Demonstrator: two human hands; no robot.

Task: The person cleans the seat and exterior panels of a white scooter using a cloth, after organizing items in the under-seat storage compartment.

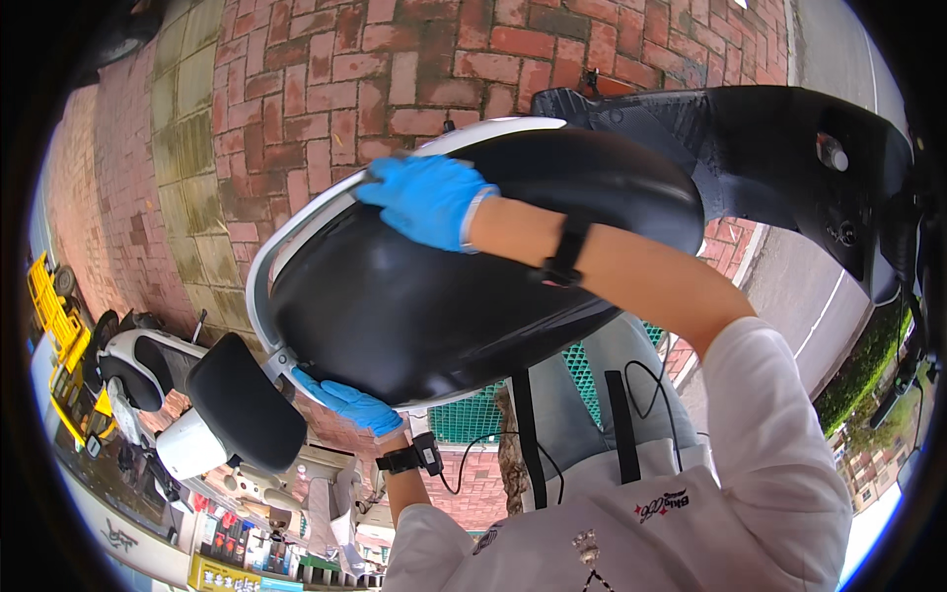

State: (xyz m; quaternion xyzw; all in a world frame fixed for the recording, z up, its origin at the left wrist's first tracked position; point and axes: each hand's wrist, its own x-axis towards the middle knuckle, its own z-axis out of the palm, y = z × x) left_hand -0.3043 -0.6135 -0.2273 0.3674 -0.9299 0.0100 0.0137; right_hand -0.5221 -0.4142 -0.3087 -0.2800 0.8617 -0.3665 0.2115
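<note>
Before me stands a scooter with a long black seat (414, 311), seen from above. A silver grab rail (259, 281) curves around the seat's rear end. My right hand (429, 200), in a blue glove, reaches across the seat to the rail on its far side. Its fingers press a small dark grey cloth (381, 169) there, mostly hidden by the glove. My left hand (355, 405), also gloved in blue, lies against the near rear edge below the seat, close to the rail's bracket (280, 360). It holds nothing that I can see.
A black padded backrest (244, 403) sticks out behind the rail. The scooter's black footboard and front (784, 163) extend right. Another scooter (140, 362) and a yellow cart (59, 318) stand at left. Cables hang near my legs. Red brick paving (325, 81) lies beyond.
</note>
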